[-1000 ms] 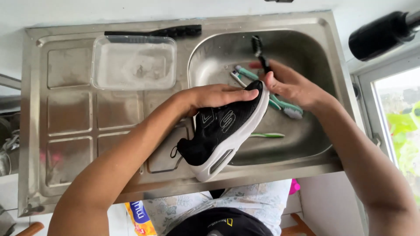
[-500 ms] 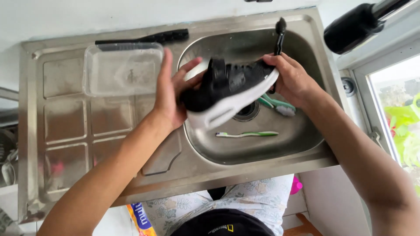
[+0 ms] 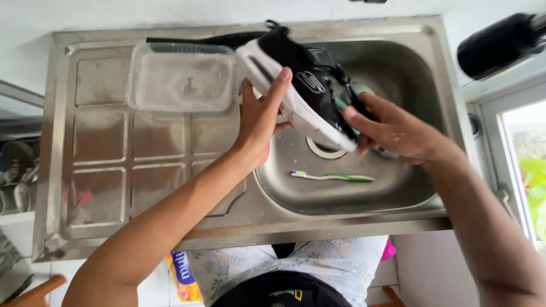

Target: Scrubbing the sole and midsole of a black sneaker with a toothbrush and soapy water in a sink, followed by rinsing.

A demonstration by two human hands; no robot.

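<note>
Gripping a black sneaker (image 3: 301, 85) above the sink (image 3: 409, 74), left hand (image 3: 259, 122) and right hand (image 3: 392, 128) clear its rim.

Steel sink unit (image 3: 85, 227) | clear plastic tub (image 3: 182, 77) at drainboard's back edge | green-white toothbrush (image 3: 333, 177) in basin's front part

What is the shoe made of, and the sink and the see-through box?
The shoe looks like black woven fabric with a white, probably rubber or foam, sole. The sink is brushed, shiny metal, likely stainless steel. The box seems clear, cloudy plastic.
</note>
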